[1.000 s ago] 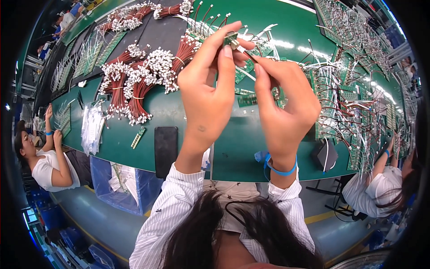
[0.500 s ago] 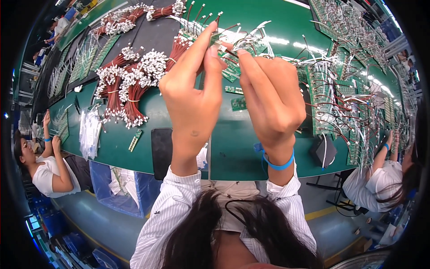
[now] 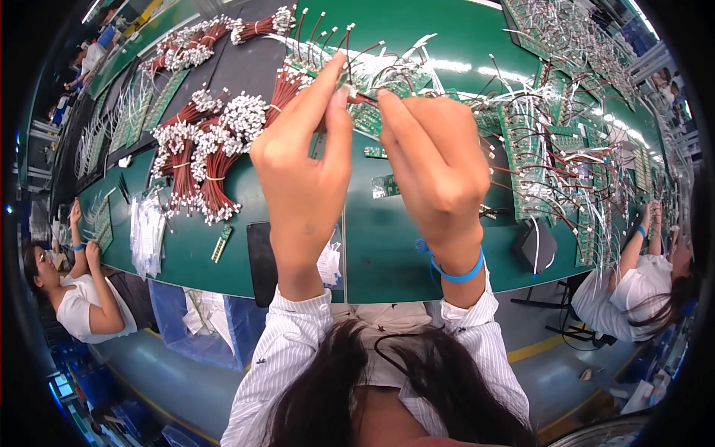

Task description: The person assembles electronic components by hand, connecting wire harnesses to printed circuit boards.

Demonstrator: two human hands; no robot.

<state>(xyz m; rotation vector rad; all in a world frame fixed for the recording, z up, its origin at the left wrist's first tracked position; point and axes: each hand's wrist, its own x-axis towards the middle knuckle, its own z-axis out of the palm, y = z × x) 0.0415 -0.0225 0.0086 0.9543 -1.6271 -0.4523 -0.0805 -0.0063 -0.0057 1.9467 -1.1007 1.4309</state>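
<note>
My left hand [image 3: 304, 160] is raised over the bench, thumb and forefinger pinched around a small piece too hidden to name. A short red-brown wire [image 3: 363, 97] runs from those fingertips, with a whitish end beside them. Its other side is held by my right hand [image 3: 439, 153], its fingers curled and its thumb pressed against the forefinger. The fingertips of the two hands are close but apart. Behind them lie green circuit boards [image 3: 366, 118] with red-brown wires and white connectors standing up from them. A small loose green board [image 3: 386, 186] lies beside my right hand.
Bundled red-brown wires with white connectors [image 3: 216, 190] lie to the left. Wired circuit boards [image 3: 530, 167] crowd the right, near a dark block [image 3: 535, 247]. A black flat object [image 3: 261, 262] rests at the front edge. Co-workers sit left [image 3: 86, 298] and right [image 3: 622, 294].
Both hands have shifted slightly left and nearer to me, still pinching. The wire between them shows more plainly. The whole view has also shifted a little.
</note>
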